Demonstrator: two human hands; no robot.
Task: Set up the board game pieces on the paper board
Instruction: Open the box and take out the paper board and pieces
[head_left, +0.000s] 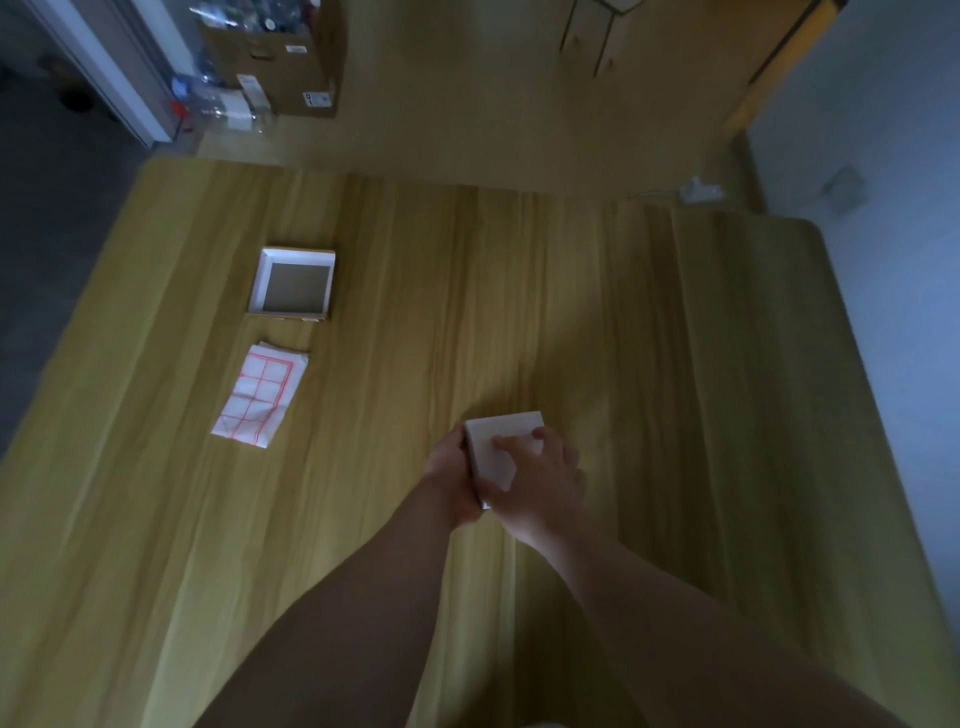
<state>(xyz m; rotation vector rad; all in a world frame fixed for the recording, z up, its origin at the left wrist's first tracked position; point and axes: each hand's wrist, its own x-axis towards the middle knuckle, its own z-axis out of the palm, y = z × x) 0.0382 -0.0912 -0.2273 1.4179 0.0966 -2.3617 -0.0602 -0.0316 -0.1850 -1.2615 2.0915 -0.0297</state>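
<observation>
Hands meet over the middle of the bench (649, 338): the left hand (449, 470) grips the left edge of a small white box (501, 441), and the right hand (543, 480) clasps it from above, fingers curled over its top. Its contents are hidden, presumably the pieces. The folded paper board (260, 392), red-gridded, lies well apart to the far left, its long axis running roughly away from the person, with the left hand nearer. Just beyond it sits an open box tray (296, 283).
</observation>
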